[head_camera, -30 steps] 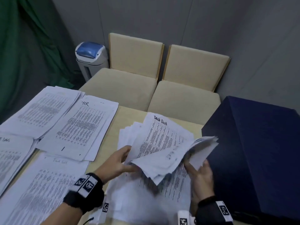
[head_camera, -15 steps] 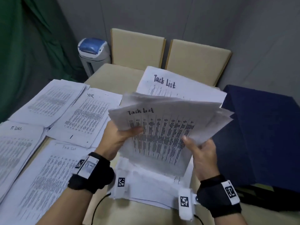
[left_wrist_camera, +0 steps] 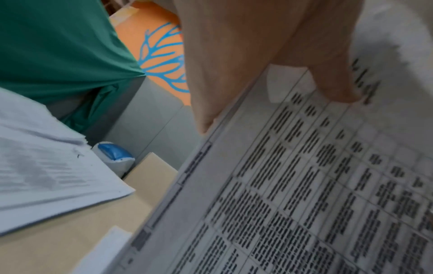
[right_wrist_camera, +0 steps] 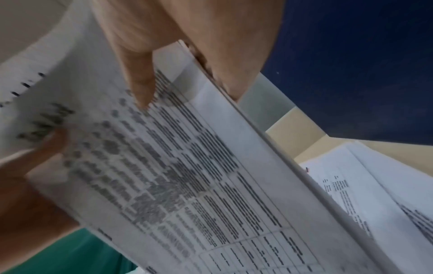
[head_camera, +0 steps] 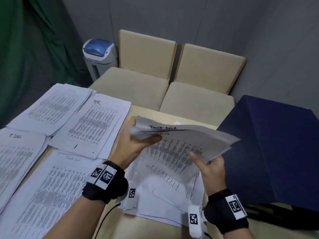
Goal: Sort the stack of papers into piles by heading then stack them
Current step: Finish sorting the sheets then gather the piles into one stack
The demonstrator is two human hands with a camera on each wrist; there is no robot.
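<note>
Both hands pinch one sheaf (head_camera: 186,144) (top heading "Task List"): left hand (head_camera: 133,149) at its left end, right hand (head_camera: 211,167) at the near right edge, above loose papers (head_camera: 160,204) on the table (head_camera: 151,228).

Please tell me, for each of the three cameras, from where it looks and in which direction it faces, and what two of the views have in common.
Head: above the table, facing forward and down; shows the left hand, the right hand, both wristbands and the held sheaf.
Left wrist: along the left hand toward the sheaf and the bin.
Right wrist: along the right hand, thumb on the sheaf.
Shared: head and left wrist both show the bin.
</note>
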